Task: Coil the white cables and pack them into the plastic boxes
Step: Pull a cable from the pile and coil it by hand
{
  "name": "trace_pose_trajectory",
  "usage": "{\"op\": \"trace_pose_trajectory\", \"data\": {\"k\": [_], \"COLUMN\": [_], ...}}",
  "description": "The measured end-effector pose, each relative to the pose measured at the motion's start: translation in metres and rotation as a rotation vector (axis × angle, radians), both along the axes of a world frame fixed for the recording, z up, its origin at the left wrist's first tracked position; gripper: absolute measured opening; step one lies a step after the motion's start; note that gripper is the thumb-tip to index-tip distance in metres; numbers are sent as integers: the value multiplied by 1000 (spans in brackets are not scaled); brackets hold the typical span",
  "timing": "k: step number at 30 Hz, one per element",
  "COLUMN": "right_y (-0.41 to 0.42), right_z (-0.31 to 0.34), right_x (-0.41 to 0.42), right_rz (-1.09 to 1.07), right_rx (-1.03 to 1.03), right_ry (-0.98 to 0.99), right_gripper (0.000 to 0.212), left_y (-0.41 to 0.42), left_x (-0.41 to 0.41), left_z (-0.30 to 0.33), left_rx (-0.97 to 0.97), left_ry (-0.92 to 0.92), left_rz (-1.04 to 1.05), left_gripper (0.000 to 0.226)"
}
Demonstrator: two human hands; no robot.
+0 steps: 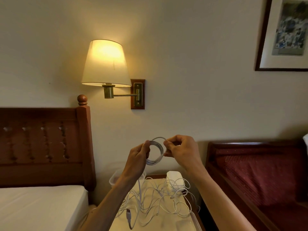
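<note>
White cable is looping into a small coil (155,151) in mid-air, pinched from both sides by a person working above a bedside table (155,220). The left hand (137,158) is closing thumb and fingers (146,144) around the coil's left edge, clamping the stacked turns together. The right hand (180,150) is nipping the opposite edge between thumb and forefinger, with the other fingers curled in loosely. One loose tail (140,189) is hanging straight down from under the left hand toward the table.

Below the hands, a tangle (158,199) of more white cable is sprawling across the tabletop, with a plug end (128,214) lying near the front. A clear box (116,178) is sitting just beneath the left wrist, partly hidden by it. A white box (175,180) is standing below the right hand, strands draped over it; whether it is a packing box or a charger cannot be told.

The risk from here seems to lie in that trailing tail. It is running down into the tangle, so drawing in the next turn could snag a neighbouring strand and drag the heap, or the plug, off the table edge. The coil itself is springy and is being held only at two points; easing either pinch to reach for a box would likely let the turns fan open. Packing appears not yet begun.
</note>
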State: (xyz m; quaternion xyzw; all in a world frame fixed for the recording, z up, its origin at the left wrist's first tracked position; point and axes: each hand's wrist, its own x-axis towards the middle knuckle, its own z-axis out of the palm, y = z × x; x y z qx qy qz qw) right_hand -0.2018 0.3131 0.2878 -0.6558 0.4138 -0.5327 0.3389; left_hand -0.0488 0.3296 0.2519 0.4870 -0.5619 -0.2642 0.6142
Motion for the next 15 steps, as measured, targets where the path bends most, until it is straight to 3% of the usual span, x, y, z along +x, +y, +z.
{"op": "trace_pose_trajectory", "data": {"k": [4,10,15], "right_y": [8,9,-7], "right_z": [-13,-43,-46], "right_x": [17,30,17], "right_rz": [-52,-270,-64], "right_rx": [-57,-474,-642], "right_ry": [-63,127,111], "right_gripper": [4,16,13], "left_y": [1,8,9], "left_x": [-4,-5,-4], "left_z": [2,9,9], "left_rx": [12,60,101], "left_ry": [20,121,195], "left_rz": [19,2,-77], "left_gripper": [45,45,46]}}
